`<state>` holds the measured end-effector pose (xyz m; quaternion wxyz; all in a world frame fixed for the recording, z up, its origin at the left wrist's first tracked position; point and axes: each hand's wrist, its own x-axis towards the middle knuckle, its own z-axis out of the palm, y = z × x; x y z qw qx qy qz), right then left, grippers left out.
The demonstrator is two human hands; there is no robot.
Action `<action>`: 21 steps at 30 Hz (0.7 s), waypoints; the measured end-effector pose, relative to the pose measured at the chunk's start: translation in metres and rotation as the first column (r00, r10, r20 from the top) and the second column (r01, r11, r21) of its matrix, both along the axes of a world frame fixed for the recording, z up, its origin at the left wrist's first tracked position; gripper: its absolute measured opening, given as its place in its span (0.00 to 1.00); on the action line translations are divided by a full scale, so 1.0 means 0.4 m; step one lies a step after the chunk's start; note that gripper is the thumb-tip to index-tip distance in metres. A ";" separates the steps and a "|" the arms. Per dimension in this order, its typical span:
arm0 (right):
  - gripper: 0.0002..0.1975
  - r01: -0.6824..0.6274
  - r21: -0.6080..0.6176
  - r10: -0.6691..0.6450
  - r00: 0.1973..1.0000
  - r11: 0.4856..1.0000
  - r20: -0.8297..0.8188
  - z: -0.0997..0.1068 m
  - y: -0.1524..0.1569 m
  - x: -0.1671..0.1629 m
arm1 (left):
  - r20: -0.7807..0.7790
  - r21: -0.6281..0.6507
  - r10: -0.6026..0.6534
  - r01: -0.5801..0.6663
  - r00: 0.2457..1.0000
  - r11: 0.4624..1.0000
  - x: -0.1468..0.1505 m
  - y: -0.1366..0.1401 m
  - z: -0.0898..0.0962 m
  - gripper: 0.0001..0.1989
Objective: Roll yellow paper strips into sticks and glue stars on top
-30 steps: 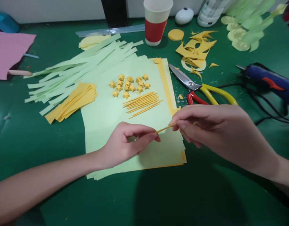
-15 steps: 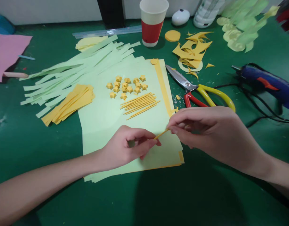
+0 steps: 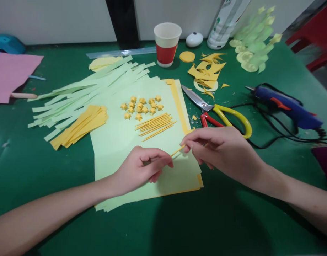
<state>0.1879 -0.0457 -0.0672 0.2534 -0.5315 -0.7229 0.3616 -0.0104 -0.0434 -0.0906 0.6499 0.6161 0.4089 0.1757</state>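
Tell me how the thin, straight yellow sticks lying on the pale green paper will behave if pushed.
The thin, straight yellow sticks are probably light, being so slender. They look fairly stiff: the similar yellow stick between the left hand and right hand shows no clear sag. Pushed, they may roll, since they look rounded and lie loose.

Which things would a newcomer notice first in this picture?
Probably the left hand and right hand, holding a thin yellow stick between them above the pale green paper. Just beyond, small yellow stars and a row of sticks lie on that paper. At the back, a red-and-white cup stands near the wall.
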 end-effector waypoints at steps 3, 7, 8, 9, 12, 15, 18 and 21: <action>0.09 0.113 0.135 -0.120 0.992 0.984 0.048 0.009 0.018 0.012 | 0.007 0.012 -0.002 0.002 1.000 1.000 -0.001 0.003 -0.002 0.12; 0.18 0.247 0.378 -0.315 0.940 0.892 0.130 0.047 0.044 0.061 | 0.031 0.015 0.008 -0.009 0.999 1.000 0.001 0.001 -0.003 0.13; 0.16 0.273 0.415 -0.363 0.919 0.868 0.154 0.057 0.048 0.083 | 0.043 0.010 0.010 -0.011 0.999 1.000 0.001 0.000 -0.003 0.13; 0.11 0.293 0.438 -0.407 0.892 0.850 0.195 0.065 0.051 0.110 | 0.056 0.005 0.013 -0.013 0.998 1.000 0.001 -0.001 -0.003 0.13; 0.24 0.348 0.430 -0.548 0.622 0.833 0.560 0.070 0.050 0.212 | 0.080 -0.014 0.017 -0.016 0.997 1.000 0.000 -0.003 -0.004 0.13; 0.22 0.483 0.354 -0.535 0.314 0.801 0.784 0.044 0.045 0.320 | 0.073 -0.026 0.018 -0.016 0.997 1.000 0.002 -0.003 -0.004 0.13; 0.23 0.582 0.258 -0.489 0.283 0.772 0.825 0.003 0.044 0.402 | 0.069 -0.042 0.035 -0.032 0.997 0.999 0.006 -0.004 -0.001 0.13; 0.16 0.622 0.150 -0.452 0.361 0.768 0.815 -0.033 0.045 0.448 | 0.072 -0.039 0.051 -0.048 0.996 0.998 0.007 -0.005 0.004 0.13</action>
